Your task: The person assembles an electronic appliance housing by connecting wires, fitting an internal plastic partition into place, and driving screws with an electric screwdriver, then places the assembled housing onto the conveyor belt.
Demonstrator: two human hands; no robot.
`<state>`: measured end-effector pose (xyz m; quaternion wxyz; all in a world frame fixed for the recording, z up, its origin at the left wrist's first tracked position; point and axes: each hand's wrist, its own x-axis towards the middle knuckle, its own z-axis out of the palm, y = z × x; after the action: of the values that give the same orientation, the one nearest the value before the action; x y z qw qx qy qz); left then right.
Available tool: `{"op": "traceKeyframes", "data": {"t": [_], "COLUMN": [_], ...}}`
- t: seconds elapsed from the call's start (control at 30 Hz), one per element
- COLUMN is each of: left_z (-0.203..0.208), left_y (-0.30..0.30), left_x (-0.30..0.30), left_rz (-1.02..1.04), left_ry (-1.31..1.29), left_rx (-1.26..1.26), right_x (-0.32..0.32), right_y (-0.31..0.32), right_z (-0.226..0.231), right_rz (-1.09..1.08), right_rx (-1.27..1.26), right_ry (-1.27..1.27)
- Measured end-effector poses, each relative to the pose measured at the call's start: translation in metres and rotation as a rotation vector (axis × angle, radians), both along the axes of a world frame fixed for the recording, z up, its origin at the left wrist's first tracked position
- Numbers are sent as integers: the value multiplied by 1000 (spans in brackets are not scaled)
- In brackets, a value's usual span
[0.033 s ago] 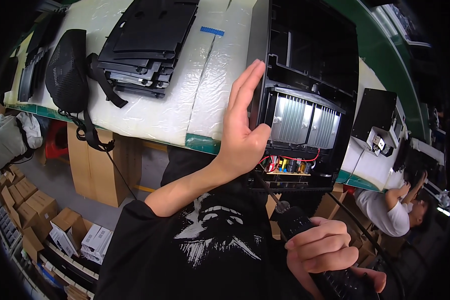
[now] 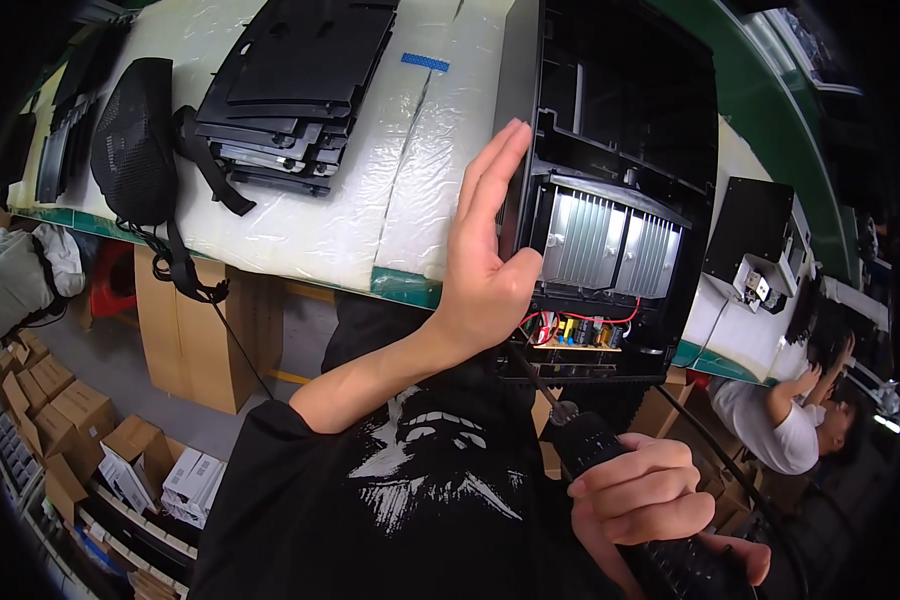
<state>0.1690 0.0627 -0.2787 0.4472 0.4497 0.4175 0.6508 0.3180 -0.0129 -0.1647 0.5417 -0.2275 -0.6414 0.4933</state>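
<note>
A large black casing (image 2: 625, 140) stands on the bench edge in front of me, its inside showing. In it sit silver finned heat sinks (image 2: 610, 240), and below them a small circuit board (image 2: 578, 333) with red wires. My left hand (image 2: 490, 250) lies flat along the casing's left side, fingers stretched out. Gripped in my right hand (image 2: 650, 495) is a black power screwdriver (image 2: 588, 445), its long bit slanting up to the casing's lower left corner. Whether the tip sits on a screw is hidden.
Stacked black panels (image 2: 295, 95) and a black mesh bag (image 2: 135, 145) with straps lie on the film-covered bench (image 2: 430, 170). A blue strip (image 2: 425, 63) lies near the casing. Cardboard boxes (image 2: 185, 330) stand on the floor at left. At right, another person (image 2: 775, 425) works by the bench.
</note>
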Motion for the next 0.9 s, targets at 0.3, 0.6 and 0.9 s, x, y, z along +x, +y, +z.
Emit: {"op": "traceKeyframes", "data": {"t": [0.3,0.6,0.9], "left_z": [3,5,7], "left_y": [-1,-2,0], "left_x": [3,2,0], "left_rz": [28,51,32], "left_ry": [-18,-7,-41], "left_rx": [-32,-66,-60], "right_x": [-15,-25,-53], "right_y": [6,15,19], "right_z": [-14,-21,-13], "right_rz": [21,177,-110], "right_rx": [60,72,184], "right_ry": [-3,51,210]}}
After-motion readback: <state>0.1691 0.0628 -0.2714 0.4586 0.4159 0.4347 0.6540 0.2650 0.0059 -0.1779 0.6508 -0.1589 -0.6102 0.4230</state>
